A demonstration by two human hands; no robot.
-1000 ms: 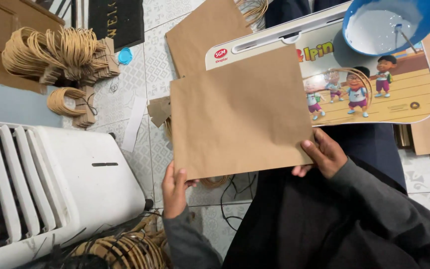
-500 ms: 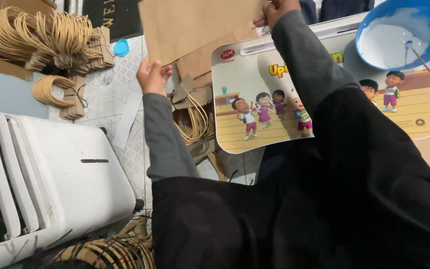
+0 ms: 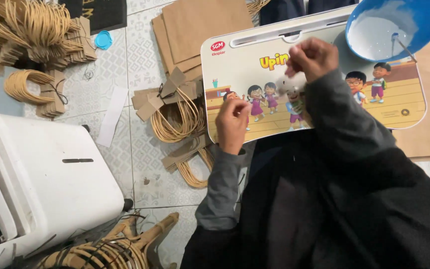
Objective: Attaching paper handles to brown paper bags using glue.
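Fingers of the right hand curled and bunched over a small pale wad, too blurred to tell its kind or whether actually pinched; wad hanging just below the knuckles, above the lap tray. Fingers of the left hand folded loosely, back of hand toward the camera, resting at the near left edge of the tray; no object visible inside, grip not discernible. Both forearms in grey sleeves, dark garment filling the lower right. Lap tray: pale, rounded rectangle printed with cartoon children, long axis running left to right with a slight tilt, far right end higher, slotted handle on the far edge. Blue bowl of white paste at the far right corner of the tray, thin stick leaning inside. Stack of flat brown paper sheets lying beyond the tray's left end, partly under it. Loops of tan twisted-cord handles with brown card tabs just left of the tray on the floor; larger bundle of the same at far left, well apart. Small blue lid near that bundle. White plastic appliance at near left. Floor of pale patterned tiles.
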